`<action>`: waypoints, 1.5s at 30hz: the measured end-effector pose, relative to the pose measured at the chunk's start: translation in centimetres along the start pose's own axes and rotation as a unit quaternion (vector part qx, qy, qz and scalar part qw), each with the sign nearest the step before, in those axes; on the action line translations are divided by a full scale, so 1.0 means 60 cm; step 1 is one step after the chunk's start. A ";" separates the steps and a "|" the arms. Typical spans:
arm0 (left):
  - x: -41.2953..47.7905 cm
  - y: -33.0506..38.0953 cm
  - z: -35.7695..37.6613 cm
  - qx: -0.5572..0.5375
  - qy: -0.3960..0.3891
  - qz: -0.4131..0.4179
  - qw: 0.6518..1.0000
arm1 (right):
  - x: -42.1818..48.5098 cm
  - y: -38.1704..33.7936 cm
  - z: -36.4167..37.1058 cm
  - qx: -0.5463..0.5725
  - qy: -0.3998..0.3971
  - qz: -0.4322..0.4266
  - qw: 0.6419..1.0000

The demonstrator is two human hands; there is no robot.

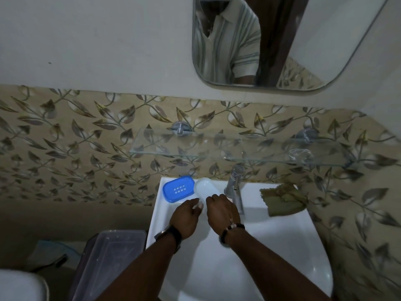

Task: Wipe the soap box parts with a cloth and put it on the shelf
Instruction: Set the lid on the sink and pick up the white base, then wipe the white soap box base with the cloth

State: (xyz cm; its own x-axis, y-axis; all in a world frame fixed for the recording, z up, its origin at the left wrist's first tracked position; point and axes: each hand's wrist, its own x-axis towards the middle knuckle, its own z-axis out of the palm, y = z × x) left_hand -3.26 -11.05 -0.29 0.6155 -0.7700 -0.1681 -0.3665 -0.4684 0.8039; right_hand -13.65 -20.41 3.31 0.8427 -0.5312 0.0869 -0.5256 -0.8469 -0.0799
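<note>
A blue soap box tray (pixel 178 188) with drain holes lies on the sink's back left corner. Beside it, to the right, is the translucent white soap box lid (pixel 205 187). My left hand (pixel 186 218) has its fingertips on the lid's near edge. My right hand (pixel 223 212) rests just right of it, fingers curled down at the lid's near end; its grip is hidden. An olive-green cloth (pixel 283 198) lies crumpled on the sink's back right corner. The glass shelf (pixel 217 148) is fixed to the tiled wall above the sink.
A chrome tap (pixel 235 187) stands between the lid and the cloth. The white sink (pixel 271 246) fills the lower middle. A clear plastic wrapper (pixel 300 154) lies on the shelf's right end. A lidded plastic bin (pixel 108 257) stands left of the sink. A mirror (pixel 282 40) hangs above.
</note>
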 end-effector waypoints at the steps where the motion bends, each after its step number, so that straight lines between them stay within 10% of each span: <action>1: -0.005 0.006 0.000 -0.059 0.009 -0.025 0.998 | -0.010 -0.004 -0.007 0.004 0.014 0.002 1.000; 7: -0.024 0.030 -0.007 -0.313 0.042 -0.074 0.946 | -0.064 -0.012 -0.023 0.064 0.104 0.004 0.993; 18: -0.079 0.071 -0.020 -0.123 0.121 0.059 0.983 | -0.115 -0.019 -0.030 0.305 0.115 0.150 0.933; 31: -0.110 0.101 -0.014 0.021 0.158 0.292 0.943 | -0.143 -0.031 -0.061 0.685 0.091 0.193 0.697; 33: -0.112 0.104 -0.010 0.003 0.153 0.282 0.947 | -0.149 -0.028 -0.063 0.664 0.090 0.194 0.717; 39: -0.108 0.107 -0.015 -0.192 0.108 0.115 0.969 | -0.164 0.020 -0.079 0.173 0.099 0.035 0.979; 45: -0.083 0.082 -0.002 -0.386 0.008 -0.014 0.923 | -0.181 0.080 -0.090 -0.099 0.083 -0.128 0.983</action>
State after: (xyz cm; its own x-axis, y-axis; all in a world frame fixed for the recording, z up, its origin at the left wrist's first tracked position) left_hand -8.05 -9.46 4.60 0.6298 -0.7529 -0.1909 0.2510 -0.0354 0.9673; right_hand -25.97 -18.82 7.36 0.9283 -0.2833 0.2407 -0.3257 -0.9320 0.1592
